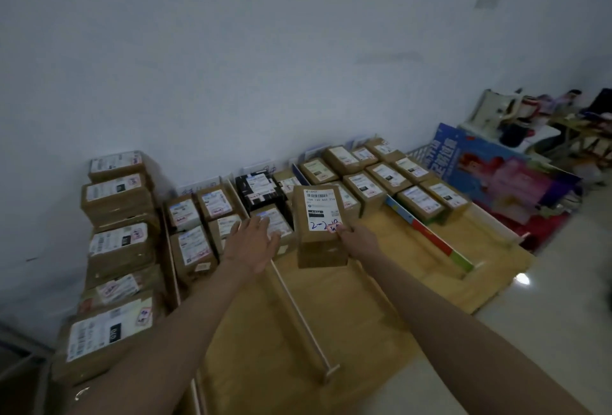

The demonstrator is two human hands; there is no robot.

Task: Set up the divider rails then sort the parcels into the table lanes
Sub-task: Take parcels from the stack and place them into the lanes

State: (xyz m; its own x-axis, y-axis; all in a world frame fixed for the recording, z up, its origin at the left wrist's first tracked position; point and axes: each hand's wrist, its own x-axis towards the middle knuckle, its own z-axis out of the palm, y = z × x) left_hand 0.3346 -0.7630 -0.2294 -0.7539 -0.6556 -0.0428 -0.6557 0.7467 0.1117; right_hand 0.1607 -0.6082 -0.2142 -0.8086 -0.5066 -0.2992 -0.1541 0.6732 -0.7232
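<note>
My right hand (359,242) grips the near right corner of a brown parcel (319,216) with a white label marked "2-2", held above the middle lane. Spread flat and holding nothing, my left hand (253,242) hovers just left of it over another labelled parcel (275,222). A pale wooden divider rail (298,312) runs toward me across the cardboard sheet (364,298). A coloured rail (430,235) splits off the right lane, where several parcels (381,176) stand in rows. More parcels (198,216) fill the left lanes.
A column of larger boxes (116,249) lines the far left, next to the wall. A blue and pink poster board (496,169) leans at the right, with clutter and a white chair (496,110) behind it. Shiny tiled floor (530,332) lies to the right of the cardboard.
</note>
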